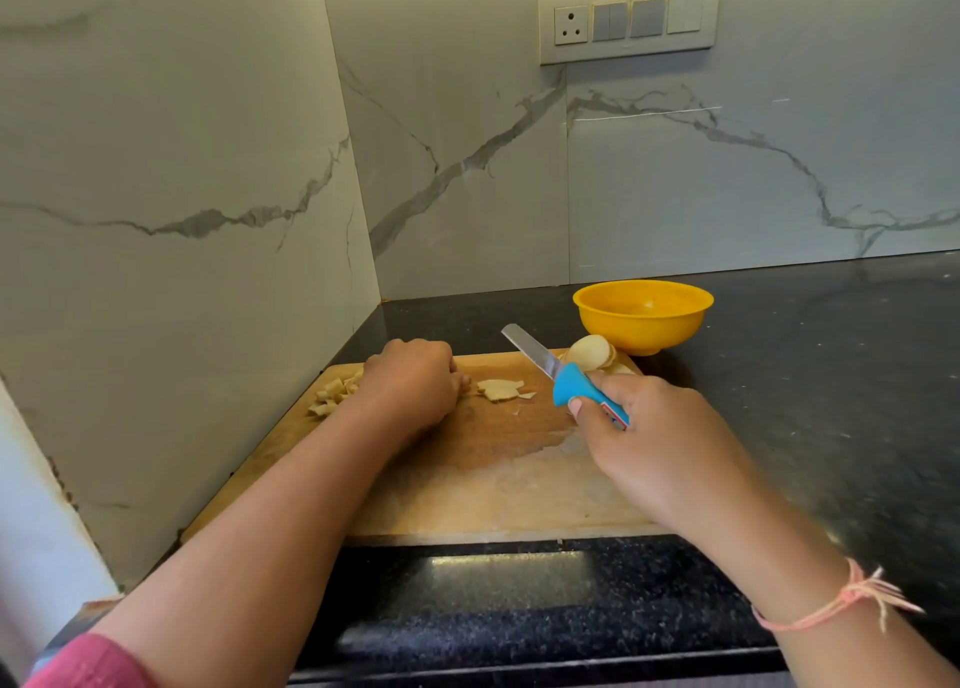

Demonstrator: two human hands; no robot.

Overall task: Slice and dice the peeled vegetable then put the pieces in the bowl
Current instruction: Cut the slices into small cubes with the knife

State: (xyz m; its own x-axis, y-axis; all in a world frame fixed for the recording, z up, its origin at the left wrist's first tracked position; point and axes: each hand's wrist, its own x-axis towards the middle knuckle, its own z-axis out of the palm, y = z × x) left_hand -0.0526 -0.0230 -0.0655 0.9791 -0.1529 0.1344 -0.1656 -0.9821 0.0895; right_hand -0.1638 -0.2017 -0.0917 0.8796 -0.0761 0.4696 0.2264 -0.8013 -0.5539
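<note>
Head view: forward-down, close over cutting board (498, 479).

Bowl (643, 318) was plain bright yellow, on the countertop just past the board's far-right corner. Knife (563, 375): sky-blue handle w/ small red-and-white label, silver-grey blade. Cutting board (493, 479) was tan wood, darker brown mid-board, w/ a pale whitish patch toward the near-right edge. Veg slices (592, 352) at its far-right corner were cream-beige. Diced pieces (332, 393) by its left edge were pale yellow-tan. Countertop (831, 375) was black granite w/ fine grey-white speckle. Wall tiles (467, 167) were white marble-look w/ grey veins. Switch plate (628, 19) was cream w/ grey rockers. Sleeve (93, 661) was pink, wrist thread (831, 607) peach-pink.
</note>
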